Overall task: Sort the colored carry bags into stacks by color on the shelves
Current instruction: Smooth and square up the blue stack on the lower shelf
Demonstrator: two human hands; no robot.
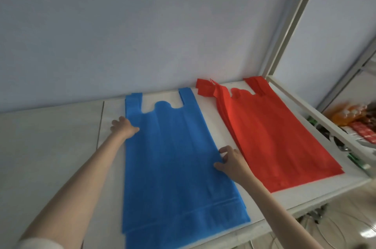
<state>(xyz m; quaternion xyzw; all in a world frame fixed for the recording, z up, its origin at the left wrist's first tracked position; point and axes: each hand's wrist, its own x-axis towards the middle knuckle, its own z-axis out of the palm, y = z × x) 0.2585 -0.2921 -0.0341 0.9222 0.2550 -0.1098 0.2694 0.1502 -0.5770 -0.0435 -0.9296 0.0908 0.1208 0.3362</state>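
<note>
Blue bags (173,159) flat between hands, both touching edges.

White shelf surface (50,136) lies bare left of the blue bags (173,157), open to a reaching hand. A narrow bare strip separates the blue from the red bags (274,136). A white upright post (295,20) blocks the back right corner.
</note>
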